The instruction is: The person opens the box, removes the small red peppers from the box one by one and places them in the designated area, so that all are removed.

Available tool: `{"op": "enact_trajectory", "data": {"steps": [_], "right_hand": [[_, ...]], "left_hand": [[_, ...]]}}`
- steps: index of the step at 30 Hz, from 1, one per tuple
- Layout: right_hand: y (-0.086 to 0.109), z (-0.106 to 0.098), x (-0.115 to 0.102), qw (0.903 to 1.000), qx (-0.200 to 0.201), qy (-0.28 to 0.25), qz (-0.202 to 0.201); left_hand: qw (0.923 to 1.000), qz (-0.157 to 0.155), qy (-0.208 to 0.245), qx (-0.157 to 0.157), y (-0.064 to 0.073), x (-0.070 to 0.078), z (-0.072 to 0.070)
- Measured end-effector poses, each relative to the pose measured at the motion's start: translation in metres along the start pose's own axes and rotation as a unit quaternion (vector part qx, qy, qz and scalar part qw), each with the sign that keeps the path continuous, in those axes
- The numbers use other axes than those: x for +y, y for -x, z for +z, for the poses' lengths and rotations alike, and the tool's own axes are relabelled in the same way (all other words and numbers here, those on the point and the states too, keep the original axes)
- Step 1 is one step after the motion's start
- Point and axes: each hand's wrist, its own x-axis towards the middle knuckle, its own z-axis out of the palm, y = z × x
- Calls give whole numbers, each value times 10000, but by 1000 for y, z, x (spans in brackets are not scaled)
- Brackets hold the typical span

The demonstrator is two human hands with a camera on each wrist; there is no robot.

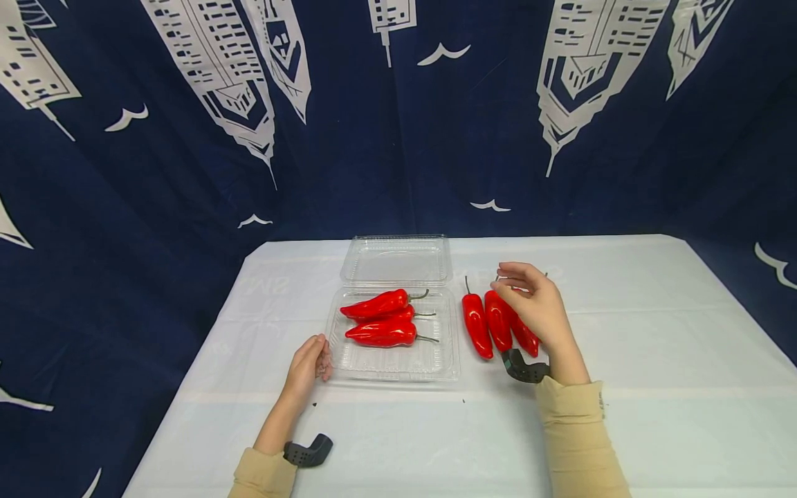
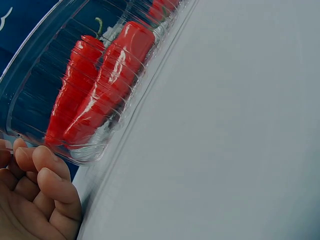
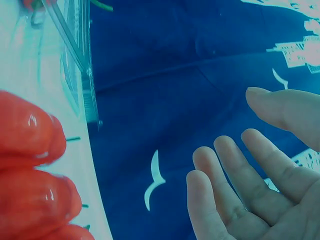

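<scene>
A clear plastic clamshell box (image 1: 398, 366) lies with its lid folded back, and three red peppers (image 1: 381, 335) rest inside it, stems to the right. My left hand (image 1: 308, 363) is at the box's left side; in the left wrist view its curled fingers (image 2: 52, 185) pinch the box's rim at the near corner. Beside the box on the right, more red peppers (image 1: 477, 326) lie side by side on the table, the rightmost partly hidden. Above them is my right hand (image 1: 529, 301), its fingers spread and relaxed, with nothing between thumb and fingers in the right wrist view.
The clear lid (image 1: 396, 261) lies flat behind the box. A white sheet covers the table (image 1: 654, 346). Beyond its far edge hangs a dark blue cloth (image 1: 398, 152) with white printed buildings and birds.
</scene>
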Motion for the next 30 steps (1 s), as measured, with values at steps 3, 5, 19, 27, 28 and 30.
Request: {"op": "enact_trajectory", "data": {"steps": [3,5,19,27,28,30], "right_hand": [[7,2,-28,9997,-208,137,23],[8,4,-32,9995,-258,166,15],[9,24,-40,9979,-620,-80,-177],[12,36,-48,9957,-888,-90,-240],[12,37,-48,9955,-918,-73,-233],[13,41,-49,9950,-968,-66,-223]], "left_hand": [[10000,-5,-7,3,0,0,0],[10000,-12,-34,1,0,0,0],[10000,9,-92,-33,0,0,0],[9999,25,-114,-51,0,0,0],[9999,25,-96,-47,0,0,0],[10000,36,-73,-44,0,0,0]]}}
